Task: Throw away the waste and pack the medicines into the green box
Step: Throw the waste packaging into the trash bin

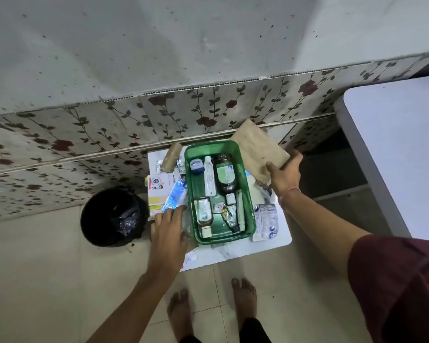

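Note:
The green box [248,191] stands on a small white table [233,253] and holds a dark syrup bottle [225,177], a white tube [209,179], a small bottle [203,215] and crumpled foil strips [227,215]. My right hand [284,173] grips the lower corner of a tan flat lid-like board [258,149], tilted just right of the box. My left hand [170,233] rests, fingers spread, on a blue-white wrapper [175,198] and a white carton [156,194] left of the box. Blister packs [266,221] lie on the table to the right.
A black bin [114,216] with a dark liner stands on the floor left of the table. A beige roll [171,157] and foil packets lie at the table's back left. A flowered tile wall runs behind. A white counter [401,149] is at right. My bare feet are below.

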